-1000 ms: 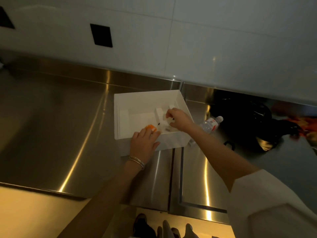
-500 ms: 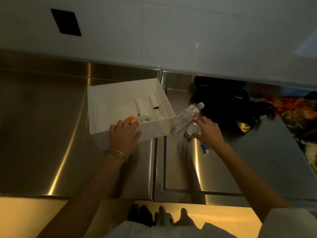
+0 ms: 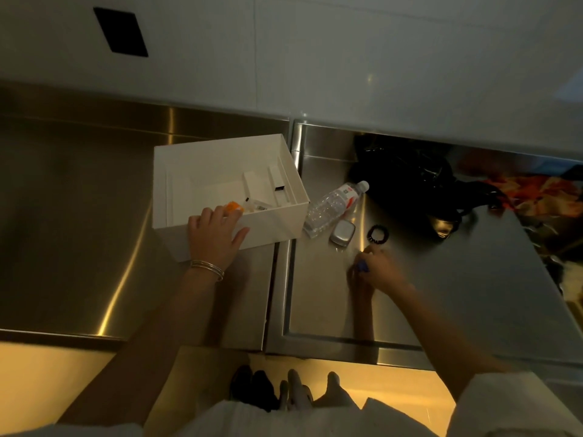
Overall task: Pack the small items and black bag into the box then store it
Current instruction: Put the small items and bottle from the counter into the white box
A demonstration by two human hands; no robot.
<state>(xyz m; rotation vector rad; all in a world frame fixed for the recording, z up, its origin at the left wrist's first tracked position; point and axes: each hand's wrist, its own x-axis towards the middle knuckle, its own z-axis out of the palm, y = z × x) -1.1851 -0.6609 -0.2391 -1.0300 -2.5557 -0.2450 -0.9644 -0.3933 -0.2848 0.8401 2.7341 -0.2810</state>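
Note:
An open white box [image 3: 202, 165] stands on the steel counter, holding small white cartons and an orange-capped item [image 3: 234, 206]. My left hand [image 3: 214, 234] grips the box's near wall, fingers over the rim. My right hand [image 3: 377, 268] is down on the counter to the right, fingers closed around a small blue object [image 3: 362, 266]; the hand is blurred. Beyond it lie a black hair tie [image 3: 377, 234], a small silver case [image 3: 342, 234] and a clear water bottle [image 3: 334, 205] on its side against the box. The black bag [image 3: 407, 184] lies at the back right.
The counter is two steel sections with a seam [image 3: 277, 279] between them. A white wall with a black square panel [image 3: 121, 31] rises behind. Orange patterned cloth [image 3: 536, 190] lies at the far right. Shoes [image 3: 252, 386] stand on the floor below the counter edge.
My right hand left the box, passed the bottle and silver case, and came down nearer to me onto the small blue object. My left hand stayed on the box wall.

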